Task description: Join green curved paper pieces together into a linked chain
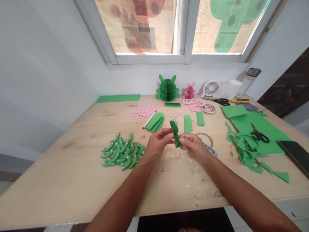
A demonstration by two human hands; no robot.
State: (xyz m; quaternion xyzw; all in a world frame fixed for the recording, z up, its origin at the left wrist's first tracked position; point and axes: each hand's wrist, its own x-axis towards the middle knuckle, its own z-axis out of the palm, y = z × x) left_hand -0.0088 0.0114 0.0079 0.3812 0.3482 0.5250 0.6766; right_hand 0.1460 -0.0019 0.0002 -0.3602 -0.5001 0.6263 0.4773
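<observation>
Between my two hands, above the middle of the table, is a small stack of curved green paper pieces [176, 133]. My left hand [159, 140] pinches its left side with thumb and fingers. On the right, my right hand [193, 143] grips its lower right edge. To the left lies a pile of curved green paper cutouts [122, 151] with small white patches on them. Folded green paper strips [155, 121] and a white pen [149, 120] lie just beyond my left hand. A tape roll [207, 138] and a blue cutter [209, 148] are beside my right hand.
Green paper sheets [270, 132], scissors [259, 133], green scraps [246, 151] and a dark phone [294, 154] lie on the right. At the back stand a green honeycomb paper figure [167, 90], a pink one [190, 91], a small fan [210, 87] and a bottle [247, 83]. Pink cutouts [144, 111] lie before them.
</observation>
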